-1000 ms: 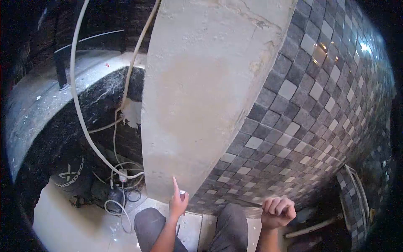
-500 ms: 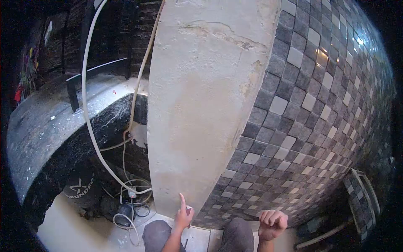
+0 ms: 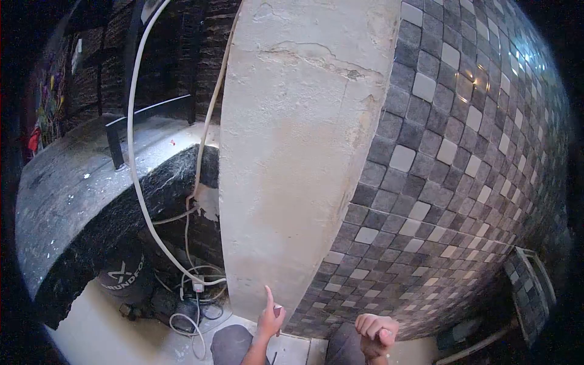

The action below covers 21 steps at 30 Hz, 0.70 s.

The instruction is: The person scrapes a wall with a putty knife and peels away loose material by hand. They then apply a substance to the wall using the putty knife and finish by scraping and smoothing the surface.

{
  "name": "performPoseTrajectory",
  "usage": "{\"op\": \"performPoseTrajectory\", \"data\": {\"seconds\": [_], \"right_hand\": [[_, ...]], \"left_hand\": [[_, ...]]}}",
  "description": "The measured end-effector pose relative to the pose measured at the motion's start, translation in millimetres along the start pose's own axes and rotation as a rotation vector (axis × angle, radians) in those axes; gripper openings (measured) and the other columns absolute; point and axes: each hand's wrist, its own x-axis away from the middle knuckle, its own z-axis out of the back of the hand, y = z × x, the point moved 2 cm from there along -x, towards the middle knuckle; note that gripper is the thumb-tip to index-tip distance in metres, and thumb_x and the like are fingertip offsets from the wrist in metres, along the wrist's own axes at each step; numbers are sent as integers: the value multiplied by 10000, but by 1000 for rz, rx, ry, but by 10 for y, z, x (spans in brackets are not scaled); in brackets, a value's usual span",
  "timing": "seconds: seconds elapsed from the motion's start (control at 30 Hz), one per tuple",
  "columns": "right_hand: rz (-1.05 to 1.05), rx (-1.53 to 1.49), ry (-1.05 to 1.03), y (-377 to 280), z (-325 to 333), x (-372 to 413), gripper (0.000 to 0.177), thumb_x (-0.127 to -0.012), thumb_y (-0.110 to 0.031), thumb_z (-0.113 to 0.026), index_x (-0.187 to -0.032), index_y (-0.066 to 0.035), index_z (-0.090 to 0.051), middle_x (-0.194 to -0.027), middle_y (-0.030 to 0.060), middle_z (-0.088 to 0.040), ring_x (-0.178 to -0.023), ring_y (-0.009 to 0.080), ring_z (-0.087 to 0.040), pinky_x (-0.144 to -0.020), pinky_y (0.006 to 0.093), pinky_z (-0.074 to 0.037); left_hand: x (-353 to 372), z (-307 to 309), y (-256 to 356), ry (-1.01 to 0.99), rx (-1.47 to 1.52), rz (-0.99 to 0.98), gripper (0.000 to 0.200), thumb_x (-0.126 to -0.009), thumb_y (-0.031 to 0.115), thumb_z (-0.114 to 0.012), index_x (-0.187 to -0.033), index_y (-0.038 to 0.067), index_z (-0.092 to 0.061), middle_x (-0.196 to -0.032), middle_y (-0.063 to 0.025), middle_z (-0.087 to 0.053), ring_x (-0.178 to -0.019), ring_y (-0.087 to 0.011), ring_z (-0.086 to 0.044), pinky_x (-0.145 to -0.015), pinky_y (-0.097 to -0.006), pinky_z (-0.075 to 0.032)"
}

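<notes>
While my left hand (image 3: pixel 267 319) points index at bottom corner of plaster column (image 3: pixel 286 158), remaining grip curled, contents unclear; my right hand (image 3: pixel 376 331) fisted tight. Plaster rigid, crumbly: touch edge lightly.

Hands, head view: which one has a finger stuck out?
The left hand: its index finger points straight up in front of the bare plaster face. The right hand is curled into a fist, no finger out.
</notes>
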Motion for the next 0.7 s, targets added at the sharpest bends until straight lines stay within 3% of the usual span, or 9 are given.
{"op": "performPoseTrajectory", "data": {"seconds": [0.27, 0.43, 0.5, 0.53, 0.6, 0.7], "right_hand": [[19, 34, 22, -90, -71, -118, 485, -896, -374, -530, -541, -66, -410, -516, 75, -435, -475, 211, -371, -525, 373, -320], [152, -187, 37, -353, 8, -649, 431, -891, -368, -457, -549, -142, -326, -523, 4, -361, -494, 155, -313, -525, 347, -270], [286, -237, 89, -602, -25, -959, 413, -928, -309, -427, -565, -169, -290, -552, -11, -304, -546, 134, -301, -588, 322, -292], [353, -256, 98, -708, 21, -1075, 411, -931, -343, -443, -578, -159, -343, -566, -11, -352, -547, 141, -304, -564, 358, -267], [493, -298, 121, -864, -79, -1324, 423, -972, -362, -438, -608, -170, -341, -579, -25, -330, -563, 126, -314, -601, 328, -281], [577, -328, 72, -922, -164, -1597, 460, -989, -387, -431, -603, -157, -333, -564, -24, -319, -498, 124, -284, -517, 309, -263]], "left_hand": [[-4, -61, -67, 9, 33, -4, 994, -907, 172, -616, -1621, 154, 76, -828, -124, -681, -732, -317, -693, -685, -433, -533], [-7, -83, -109, 46, -25, -63, 998, -909, 172, -611, -1619, 168, 90, -829, -121, -684, -717, -318, -693, -668, -439, -531], [-8, -64, -49, 10, 15, -6, 1001, -908, 165, -611, -1617, 165, 96, -820, -120, -682, -710, -316, -692, -664, -438, -530], [-7, -63, -35, 19, 0, -29, 1003, -908, 163, -611, -1616, 165, 98, -813, -119, -681, -701, -312, -689, -661, -436, -529], [-8, -52, -22, 37, -32, -76, 1006, -907, 158, -612, -1615, 164, 104, -800, -116, -677, -684, -305, -684, -656, -432, -529], [-13, -59, -44, 48, -45, -87, 1004, -909, 148, -608, -1613, 159, 108, -779, -116, -667, -652, -298, -668, -647, -435, -526]]}}
